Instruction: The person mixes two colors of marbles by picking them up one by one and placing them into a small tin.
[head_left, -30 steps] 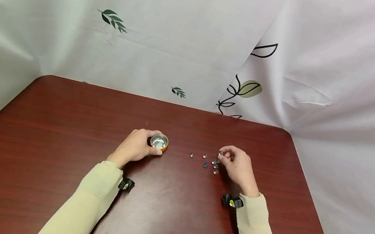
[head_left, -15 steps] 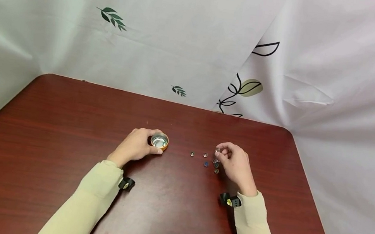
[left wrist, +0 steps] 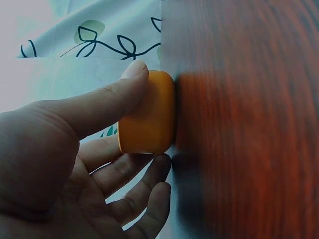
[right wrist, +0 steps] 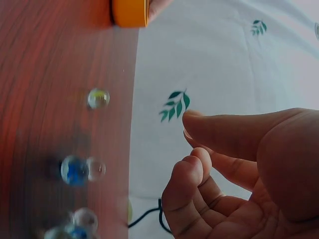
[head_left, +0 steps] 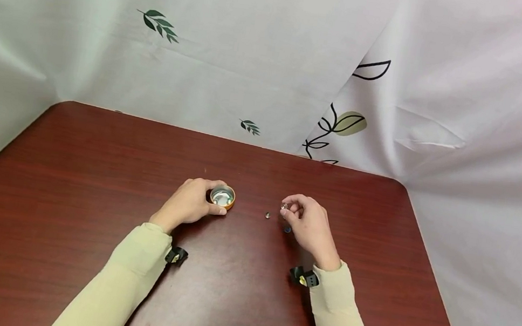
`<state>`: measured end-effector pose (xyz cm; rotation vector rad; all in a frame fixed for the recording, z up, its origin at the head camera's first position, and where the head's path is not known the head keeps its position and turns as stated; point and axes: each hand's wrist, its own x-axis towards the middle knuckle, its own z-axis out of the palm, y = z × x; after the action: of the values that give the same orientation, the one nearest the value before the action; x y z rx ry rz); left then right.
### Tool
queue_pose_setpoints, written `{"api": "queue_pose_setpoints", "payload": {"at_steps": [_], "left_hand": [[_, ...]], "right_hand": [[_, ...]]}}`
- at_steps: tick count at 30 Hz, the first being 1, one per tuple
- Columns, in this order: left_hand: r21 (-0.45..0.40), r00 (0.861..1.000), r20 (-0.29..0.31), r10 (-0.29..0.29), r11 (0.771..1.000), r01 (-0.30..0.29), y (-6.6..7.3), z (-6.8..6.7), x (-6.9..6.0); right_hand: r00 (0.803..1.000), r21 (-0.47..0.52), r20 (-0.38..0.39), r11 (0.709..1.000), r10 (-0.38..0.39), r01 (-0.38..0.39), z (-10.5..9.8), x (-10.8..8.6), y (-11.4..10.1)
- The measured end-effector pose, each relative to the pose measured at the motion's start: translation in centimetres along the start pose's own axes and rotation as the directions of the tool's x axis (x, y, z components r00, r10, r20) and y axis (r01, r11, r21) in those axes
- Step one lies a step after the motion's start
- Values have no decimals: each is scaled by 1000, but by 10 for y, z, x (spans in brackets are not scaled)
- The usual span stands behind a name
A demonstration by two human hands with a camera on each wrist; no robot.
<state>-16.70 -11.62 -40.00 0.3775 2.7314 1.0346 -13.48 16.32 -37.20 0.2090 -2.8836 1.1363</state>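
My left hand [head_left: 191,201] grips a small round tin [head_left: 214,205], thumb on the near side and a finger on the far side. Orange outside and silvery inside, the tin rests upright on the table with a few shiny bits in it, too small to make out. Between thumb and finger my right hand [head_left: 308,224] pinches a clear glass marble [head_left: 284,206], above the table. In the right wrist view the thumb hides that marble. Loose marbles lie below and beside the right hand: one with yellow [right wrist: 98,98], one with blue [right wrist: 75,171], and several more [right wrist: 83,219].
The dark red wooden table [head_left: 238,269] runs back to a white cloth [head_left: 234,62] with leaf prints, which hangs along its far and right edges. A black strap with a small device [head_left: 175,256] sits at the left wrist, a similar one [head_left: 304,277] at the right.
My right hand has moved left with the pinched marble, from beside the marble cluster toward the tin, and now covers most of the loose marbles in the head view. My left hand has stayed put.
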Motion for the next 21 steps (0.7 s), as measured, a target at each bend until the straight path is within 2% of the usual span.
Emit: {"api": "queue_pose_setpoints", "payload": {"at_steps": [11,21], "left_hand": [[-3,1000,0,-2,1000,2,2,0,0],[-6,1000,-6,9,1000,-9,2,0,0]], "right_hand": [[998,-8,10,998,-61,61,16,4,-19],[996,1,48,997,-76,76,32,5,-33]]}}
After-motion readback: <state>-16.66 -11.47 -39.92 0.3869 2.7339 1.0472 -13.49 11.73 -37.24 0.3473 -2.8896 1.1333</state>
